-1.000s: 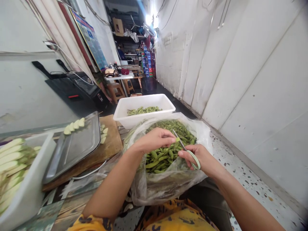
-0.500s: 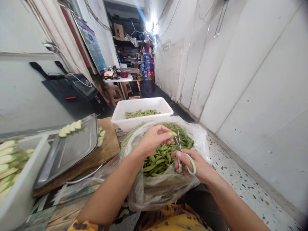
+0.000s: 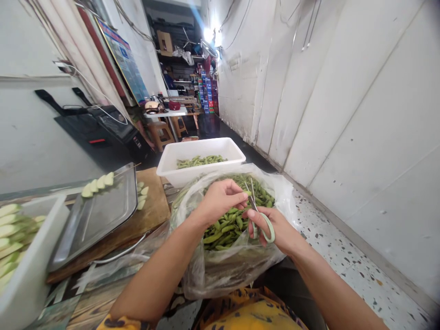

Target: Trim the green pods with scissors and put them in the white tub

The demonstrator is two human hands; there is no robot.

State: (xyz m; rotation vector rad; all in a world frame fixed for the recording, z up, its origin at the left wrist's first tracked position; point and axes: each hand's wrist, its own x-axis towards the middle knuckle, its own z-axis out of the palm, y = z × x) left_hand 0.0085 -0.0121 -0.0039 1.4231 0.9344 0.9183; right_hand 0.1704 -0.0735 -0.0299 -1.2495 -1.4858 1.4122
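Observation:
Over a clear plastic bag (image 3: pixel 220 275) full of green edamame pods (image 3: pixel 227 228), my left hand (image 3: pixel 222 200) is closed in a pinch on a single edamame pod (image 3: pixel 247 194), mostly covered by the fingers. My right hand (image 3: pixel 271 225) is closed around the pale green handles of a pair of scissors (image 3: pixel 253 201). The blades point up and away from me, slightly apart, right beside the pinched pod. Just behind the bag, a white plastic tub (image 3: pixel 201 172) holds more pods in its bottom.
To the left, a metal tray (image 3: pixel 103 220) bearing skewered pale green slices (image 3: pixel 98 184) lies on a wooden board (image 3: pixel 156 201). A white bin (image 3: pixel 44 233) of similar slices stands at far left. A white wall (image 3: pixel 330 114) runs along the right.
My right hand and the scissors have shifted slightly left and up, closer to my left hand. The left hand keeps its pinch on the pod. The whole view has moved a little.

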